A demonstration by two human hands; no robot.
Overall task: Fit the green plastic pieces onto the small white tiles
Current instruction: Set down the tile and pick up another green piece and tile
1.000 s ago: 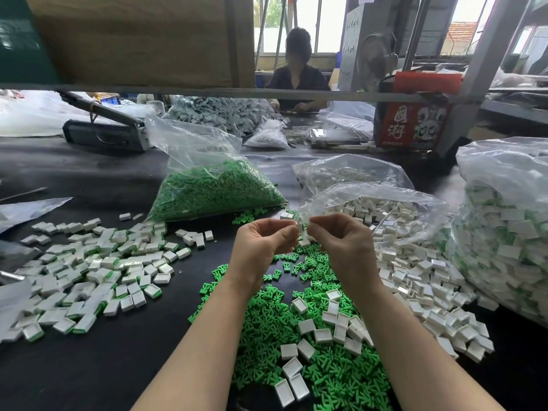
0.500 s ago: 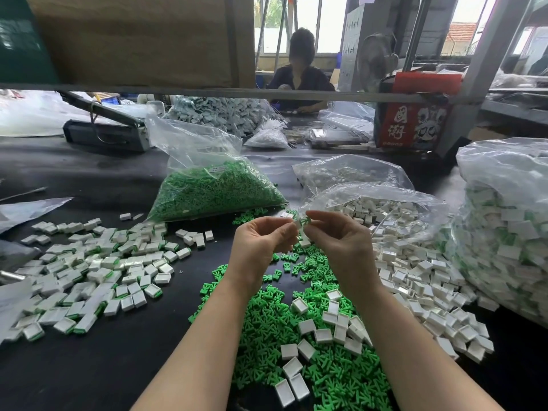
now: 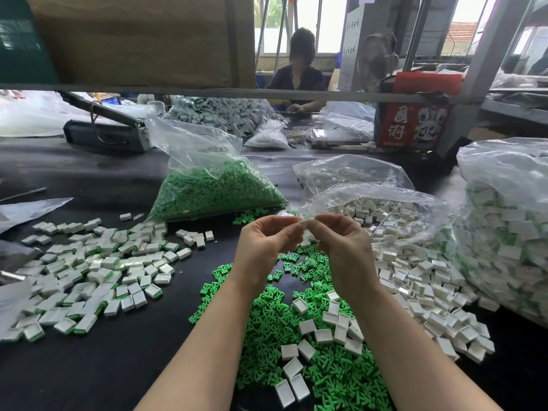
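Note:
My left hand (image 3: pixel 267 241) and my right hand (image 3: pixel 341 244) are raised together above the table, fingertips meeting. Between them they pinch a small white tile (image 3: pixel 303 224); the fingers hide most of it, and I cannot tell whether a green piece is on it. Below my wrists lies a heap of loose green plastic pieces (image 3: pixel 296 345) with several bare white tiles (image 3: pixel 323 336) on top. More white tiles (image 3: pixel 415 280) spill out on the right.
Tiles with green fitted (image 3: pixel 98 271) spread over the black table (image 3: pixel 89 375) at left. A bag of green pieces (image 3: pixel 213 194) and a bag of white tiles (image 3: pixel 379 209) lie behind my hands. A big full bag (image 3: pixel 504 232) stands at right. A person sits at the far bench.
My hands have stayed in the same place. The fingertips have closed a little tighter on the tile between them.

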